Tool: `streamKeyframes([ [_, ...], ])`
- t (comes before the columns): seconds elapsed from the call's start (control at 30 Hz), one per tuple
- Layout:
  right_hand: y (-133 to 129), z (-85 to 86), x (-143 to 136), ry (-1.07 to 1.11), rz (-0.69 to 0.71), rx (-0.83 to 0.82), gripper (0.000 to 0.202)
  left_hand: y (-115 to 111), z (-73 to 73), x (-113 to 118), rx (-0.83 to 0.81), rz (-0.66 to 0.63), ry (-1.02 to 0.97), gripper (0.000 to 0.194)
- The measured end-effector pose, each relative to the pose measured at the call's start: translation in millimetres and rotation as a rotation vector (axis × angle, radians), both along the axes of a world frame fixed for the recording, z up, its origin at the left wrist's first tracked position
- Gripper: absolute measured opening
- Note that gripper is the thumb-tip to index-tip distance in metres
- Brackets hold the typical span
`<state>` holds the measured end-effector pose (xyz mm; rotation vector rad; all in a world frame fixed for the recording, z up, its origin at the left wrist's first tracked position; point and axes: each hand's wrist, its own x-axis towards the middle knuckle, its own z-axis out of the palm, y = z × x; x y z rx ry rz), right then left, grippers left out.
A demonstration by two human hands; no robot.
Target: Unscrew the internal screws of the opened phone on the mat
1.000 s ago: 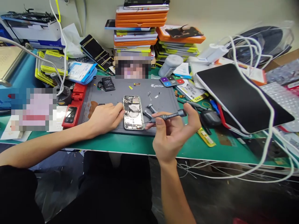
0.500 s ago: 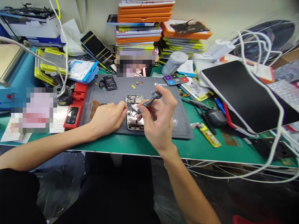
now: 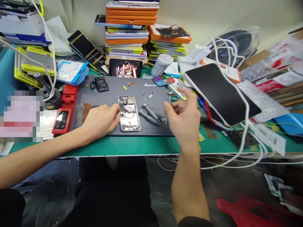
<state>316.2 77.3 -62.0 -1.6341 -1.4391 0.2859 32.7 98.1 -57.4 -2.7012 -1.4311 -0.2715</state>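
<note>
Green counter [image 3: 151,145], grey mat [image 3: 104,98] on it. Far: orange cases [image 3: 131,16] stacked, contents hidden. Right hand [image 3: 186,118] right of mat centre, fingers spread, can't tell if holding. Left hand [image 3: 101,121] curled, touching opened phone [image 3: 129,115] mid-mat, grip unclear; circuitry inside.

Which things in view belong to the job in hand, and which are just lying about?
Seem part of the work:
opened phone, at the left hand
grey mat under it
two grey screwdrivers beside it

Seem just lying about:
black-screened tablet
stacked orange cases
banded black panel
pale bottle
</note>
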Motion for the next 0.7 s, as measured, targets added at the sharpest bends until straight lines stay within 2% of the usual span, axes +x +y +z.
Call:
streamKeyframes([
  [0.07, 3.0, 0.7, 11.7, -0.072, 0.029, -0.127, 0.053, 0.7, 0.1, -0.4, 0.004, -0.005, 0.001, 0.031],
  [0.13, 4.8, 0.2, 16.3, -0.104, 0.053, -0.182, 0.048, 1.0, 0.3, -0.4, 0.013, -0.008, 0.012, 0.03],
  [0.33, 5.8, -5.9, 11.0, -0.267, 0.098, -0.215, 0.033, 0.6, 0.7, 0.4, -0.015, 0.014, 0.028, 0.03],
  [0.47, 3.7, -8.3, 6.8, -0.415, 0.086, -0.182, 0.023, -0.2, 0.6, 0.4, -0.027, 0.007, 0.038, 0.032],
  [0.57, -1.9, -6.9, 1.8, -0.516, 0.066, -0.049, 0.02, -1.0, 1.0, 0.4, -0.028, 0.004, 0.033, 0.032],
  [0.7, -13.1, -4.7, -8.3, -0.578, 0.173, 0.108, 0.028, -1.8, 2.1, 0.8, -0.019, 0.001, 0.028, 0.032],
])
